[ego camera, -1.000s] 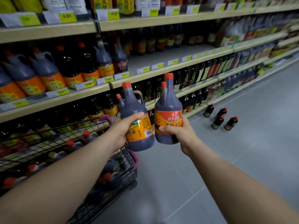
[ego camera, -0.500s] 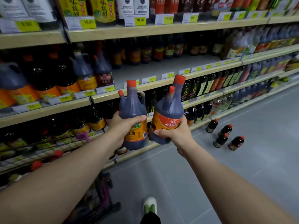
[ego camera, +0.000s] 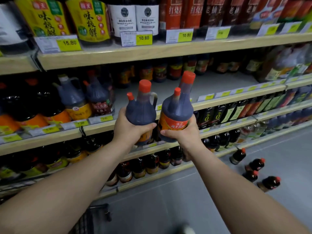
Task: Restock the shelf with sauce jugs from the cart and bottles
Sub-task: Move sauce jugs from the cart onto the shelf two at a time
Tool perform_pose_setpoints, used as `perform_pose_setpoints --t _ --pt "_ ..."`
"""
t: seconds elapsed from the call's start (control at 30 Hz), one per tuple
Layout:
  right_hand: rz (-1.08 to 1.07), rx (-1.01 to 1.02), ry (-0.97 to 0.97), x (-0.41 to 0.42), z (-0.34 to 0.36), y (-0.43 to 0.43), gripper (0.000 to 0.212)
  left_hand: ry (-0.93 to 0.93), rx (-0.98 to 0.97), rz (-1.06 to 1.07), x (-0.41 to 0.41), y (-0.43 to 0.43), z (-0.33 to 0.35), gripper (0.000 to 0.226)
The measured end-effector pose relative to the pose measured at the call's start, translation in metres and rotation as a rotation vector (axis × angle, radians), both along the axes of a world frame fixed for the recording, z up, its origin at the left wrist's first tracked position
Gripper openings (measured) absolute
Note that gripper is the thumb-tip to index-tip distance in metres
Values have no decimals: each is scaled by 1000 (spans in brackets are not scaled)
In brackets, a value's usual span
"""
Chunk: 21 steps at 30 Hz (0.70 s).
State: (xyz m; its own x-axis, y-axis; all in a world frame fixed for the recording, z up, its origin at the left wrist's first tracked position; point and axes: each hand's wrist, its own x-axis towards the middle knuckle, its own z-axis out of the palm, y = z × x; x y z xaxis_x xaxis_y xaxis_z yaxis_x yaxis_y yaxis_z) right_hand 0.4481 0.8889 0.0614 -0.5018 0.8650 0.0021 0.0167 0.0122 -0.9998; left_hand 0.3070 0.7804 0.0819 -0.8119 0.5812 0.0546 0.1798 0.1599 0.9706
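My left hand [ego camera: 130, 130] grips a dark sauce jug [ego camera: 141, 109] with red caps and a side handle. Beside it, nearly touching, my right hand [ego camera: 181, 134] grips a second dark jug [ego camera: 177, 110] with an orange-red label. Both jugs are upright, raised in front of the middle shelf [ego camera: 219, 100], level with its front edge. That shelf has a bare grey stretch [ego camera: 211, 83] behind the jugs. Similar jugs [ego camera: 98, 100] stand on the same shelf to the left. The cart [ego camera: 87, 220] shows only as a dark wire corner at the bottom.
Several small dark bottles [ego camera: 255, 165] stand or lie on the grey floor at the right. The top shelf [ego camera: 152, 51] holds yellow and red labelled bottles with price tags. Lower shelves are packed with dark bottles [ego camera: 152, 163].
Both hands have lifted the two jugs higher and closer to the middle shelf. The view has risen and moved toward the shelving, and the cart has dropped almost out of sight.
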Motion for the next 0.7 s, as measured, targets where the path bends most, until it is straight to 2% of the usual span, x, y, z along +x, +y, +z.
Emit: perform_pose_setpoints --t 0.23,0.5,0.6,0.7 --pt "30 212 -9 -39 -3 73 93 223 111 123 -17 61 -9 85" --pt "-23 428 125 -102 -28 141 83 352 205 290 -60 131 -38 86" --pt "-31 461 84 -119 -40 159 85 364 184 336 -76 147 -52 87" --pt "-50 489 -47 -133 -57 172 99 367 174 366 -88 159 -65 91"
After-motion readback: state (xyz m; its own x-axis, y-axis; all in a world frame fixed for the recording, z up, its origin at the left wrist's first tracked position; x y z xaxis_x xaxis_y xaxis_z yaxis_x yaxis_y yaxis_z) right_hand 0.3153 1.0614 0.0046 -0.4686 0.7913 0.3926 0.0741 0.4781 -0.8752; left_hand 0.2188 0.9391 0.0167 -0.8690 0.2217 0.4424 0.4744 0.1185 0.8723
